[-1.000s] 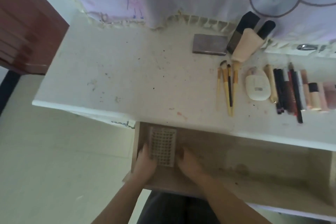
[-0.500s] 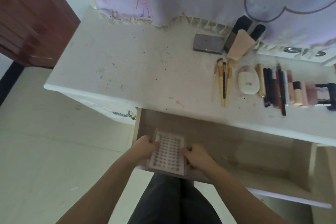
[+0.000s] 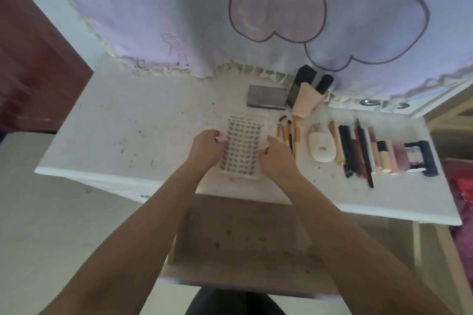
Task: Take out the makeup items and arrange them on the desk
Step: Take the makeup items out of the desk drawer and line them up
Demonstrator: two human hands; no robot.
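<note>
The left hand [image 3: 208, 147] and right hand [image 3: 277, 158] each grip a long side of the lash tray [image 3: 243, 146], which lies over the white worktop [image 3: 143, 120] near its front edge. Just right of it lie the brushes [image 3: 289, 133]; to its left the worktop is bare. Below, the drawer [image 3: 243, 245] stands open.

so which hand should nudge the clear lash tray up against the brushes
Left. The left hand grips the clear rectangular lash tray on its far side from the wooden-handled brushes, so it can push; the right hand sits between them.
</note>
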